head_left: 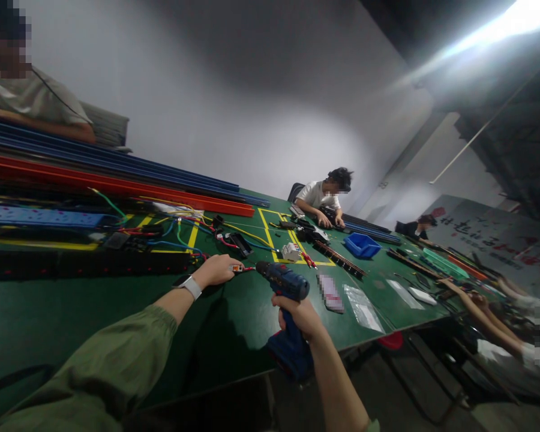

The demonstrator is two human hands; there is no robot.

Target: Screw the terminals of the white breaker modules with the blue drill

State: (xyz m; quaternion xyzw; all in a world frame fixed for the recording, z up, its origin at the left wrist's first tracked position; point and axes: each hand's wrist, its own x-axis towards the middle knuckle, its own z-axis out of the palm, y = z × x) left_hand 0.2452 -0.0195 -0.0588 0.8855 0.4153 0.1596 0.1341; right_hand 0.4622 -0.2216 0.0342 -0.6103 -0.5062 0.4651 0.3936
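Note:
My right hand is wrapped around the grip of a blue cordless drill, its nose pointing left. A thin red-tipped bit reaches from the chuck toward my left hand. That hand is closed on a small white-and-orange part, with the bit's tip right beside it; whether they touch I cannot tell. A long black strip lies left of my left hand, and colored wires spread just beyond it. Past the drill sits a white block-shaped component.
A phone and clear plastic bags lie right of the drill on the green table. Farther off are a blue bin and a slotted strip. Red rails and blue rails line the far left. Several people sit around.

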